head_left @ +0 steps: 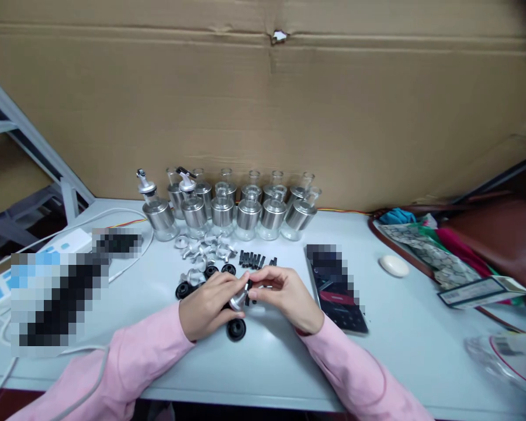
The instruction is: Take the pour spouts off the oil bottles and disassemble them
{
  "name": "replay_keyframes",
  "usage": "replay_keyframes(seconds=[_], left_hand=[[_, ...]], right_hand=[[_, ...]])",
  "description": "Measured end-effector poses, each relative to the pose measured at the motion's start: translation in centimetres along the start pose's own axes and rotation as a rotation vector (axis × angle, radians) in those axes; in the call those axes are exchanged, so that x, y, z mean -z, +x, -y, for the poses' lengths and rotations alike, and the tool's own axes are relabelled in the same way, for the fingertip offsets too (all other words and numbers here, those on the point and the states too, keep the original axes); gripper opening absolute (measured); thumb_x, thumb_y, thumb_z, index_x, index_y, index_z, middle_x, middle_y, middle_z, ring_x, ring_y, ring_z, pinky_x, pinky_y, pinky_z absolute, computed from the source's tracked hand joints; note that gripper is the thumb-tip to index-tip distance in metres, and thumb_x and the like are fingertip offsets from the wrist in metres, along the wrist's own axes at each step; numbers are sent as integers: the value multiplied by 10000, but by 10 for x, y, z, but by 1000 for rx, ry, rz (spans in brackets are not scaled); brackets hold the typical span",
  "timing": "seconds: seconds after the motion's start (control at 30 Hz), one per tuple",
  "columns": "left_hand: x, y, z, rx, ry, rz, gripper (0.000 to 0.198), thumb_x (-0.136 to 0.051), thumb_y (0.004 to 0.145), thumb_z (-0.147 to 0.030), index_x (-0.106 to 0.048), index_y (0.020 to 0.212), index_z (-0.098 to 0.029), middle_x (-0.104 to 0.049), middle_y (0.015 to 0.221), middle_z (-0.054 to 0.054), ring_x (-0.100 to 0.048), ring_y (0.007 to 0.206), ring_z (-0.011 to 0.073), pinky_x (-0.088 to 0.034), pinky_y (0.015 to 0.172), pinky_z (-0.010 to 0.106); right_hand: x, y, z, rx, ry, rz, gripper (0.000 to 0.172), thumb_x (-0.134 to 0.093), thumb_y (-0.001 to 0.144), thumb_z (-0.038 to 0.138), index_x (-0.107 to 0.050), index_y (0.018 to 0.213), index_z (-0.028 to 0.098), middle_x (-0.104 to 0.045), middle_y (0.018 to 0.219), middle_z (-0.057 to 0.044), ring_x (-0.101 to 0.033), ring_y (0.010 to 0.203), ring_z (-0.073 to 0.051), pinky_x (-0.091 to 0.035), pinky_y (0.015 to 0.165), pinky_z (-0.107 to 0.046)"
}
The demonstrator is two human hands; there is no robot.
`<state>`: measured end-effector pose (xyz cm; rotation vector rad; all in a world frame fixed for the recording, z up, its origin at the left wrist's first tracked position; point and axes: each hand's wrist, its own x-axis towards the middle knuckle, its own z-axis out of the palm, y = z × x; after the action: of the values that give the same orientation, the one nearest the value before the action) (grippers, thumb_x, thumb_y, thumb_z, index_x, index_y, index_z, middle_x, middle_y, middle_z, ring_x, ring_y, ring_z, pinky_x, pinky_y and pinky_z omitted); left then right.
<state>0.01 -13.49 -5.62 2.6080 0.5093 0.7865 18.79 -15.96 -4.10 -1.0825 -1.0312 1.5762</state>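
Observation:
My left hand (208, 305) is closed around a silver pourer spout (237, 302), its wide base facing down toward me. My right hand (289, 297) pinches a small black lever (248, 286) against the top of that spout; the fingertips partly hide the joint. Just below the hands lies a round black stopper (236, 330). More black stoppers (183, 290) rest beside my left hand, with loose silver spouts (206, 250) beyond them. Small black levers (252, 259) lie in a row in front of the hands.
Glass bottles with metal sleeves (249, 213) stand in two rows at the back; two carry pourers. At right are a phone-like dark device (337, 292), a white oval object (394, 266), a small box (482, 291) and a plastic bag (508, 359). Power strip (76, 241) and cables occupy the left.

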Motion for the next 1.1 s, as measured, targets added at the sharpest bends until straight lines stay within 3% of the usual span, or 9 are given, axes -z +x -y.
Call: replay_keyframes(seconds=[0.23, 0.43, 0.57, 0.63, 0.7, 0.8, 0.93, 1.0, 1.1], left_hand=[[0, 0, 3, 19, 5, -19, 583, -438, 874, -373, -179, 1375, -228, -553, 974, 95, -528, 878, 198, -461, 757, 318], [-1, 1, 3, 85, 32, -68, 595, -480, 848, -415, -205, 1349, -250, -595, 972, 70, -559, 839, 182, -453, 763, 315], [10, 4, 4, 81, 18, -95, 708, -530, 771, -532, -228, 1327, -216, -570, 1101, 116, -534, 1003, 238, -422, 868, 389], [21, 12, 7, 101, -17, -190, 634, -499, 793, -530, -283, 1288, -199, -523, 1177, 140, -488, 1095, 257, -397, 915, 423], [35, 27, 16, 207, -37, -387, 465, -443, 866, -394, -296, 1263, -201, -504, 1204, 134, -471, 1131, 231, -409, 917, 412], [50, 55, 36, 298, 42, -606, 442, -481, 839, -231, -294, 1237, -188, -491, 1208, 124, -489, 1119, 200, -433, 908, 379], [48, 88, 66, 356, 184, -619, 393, -512, 786, -159, -348, 1144, -142, -475, 1167, 136, -484, 1112, 212, -415, 938, 381], [42, 97, 76, 400, 201, -623, 413, -521, 775, -142, -334, 1143, -133, -461, 1166, 147, -469, 1130, 225, -388, 962, 396], [35, 100, 84, 438, 176, -618, 382, -496, 773, -98, -335, 1118, -137, -514, 1051, 121, -549, 1005, 213, -435, 886, 394]], right_hand=[[0, -2, -2, 35, -22, 55, 233, -769, 544, 212, -603, 700, 167, -644, 731, 19, -592, 631, -92, -484, 628, -226], [-4, -3, 1, 171, -46, 101, 316, -752, 565, 173, -588, 834, 199, -611, 827, 7, -572, 782, -121, -466, 679, -235], [-3, -1, 3, 186, -84, 44, 287, -747, 578, 191, -574, 807, 196, -585, 725, 38, -533, 651, -92, -435, 625, -222], [-1, -1, 3, 190, -81, 2, 287, -743, 594, 227, -566, 817, 192, -584, 712, 38, -531, 638, -94, -432, 636, -232], [1, -1, 3, 209, -62, -46, 299, -741, 606, 260, -556, 831, 192, -602, 748, 23, -553, 684, -111, -436, 672, -249], [4, 0, 2, 248, -44, -116, 313, -739, 611, 289, -558, 848, 194, -623, 796, 4, -576, 755, -136, -440, 734, -273], [4, 2, 1, 292, -56, -197, 321, -729, 618, 319, -574, 867, 190, -644, 787, -10, -590, 761, -154, -447, 759, -300], [4, 3, 3, 328, -58, -230, 319, -722, 621, 323, -578, 872, 188, -657, 802, -18, -596, 778, -163, -451, 768, -311], [3, 1, 5, 373, -67, -259, 308, -683, 666, 332, -586, 919, 187, -673, 827, -30, -607, 783, -173, -460, 766, -329]])
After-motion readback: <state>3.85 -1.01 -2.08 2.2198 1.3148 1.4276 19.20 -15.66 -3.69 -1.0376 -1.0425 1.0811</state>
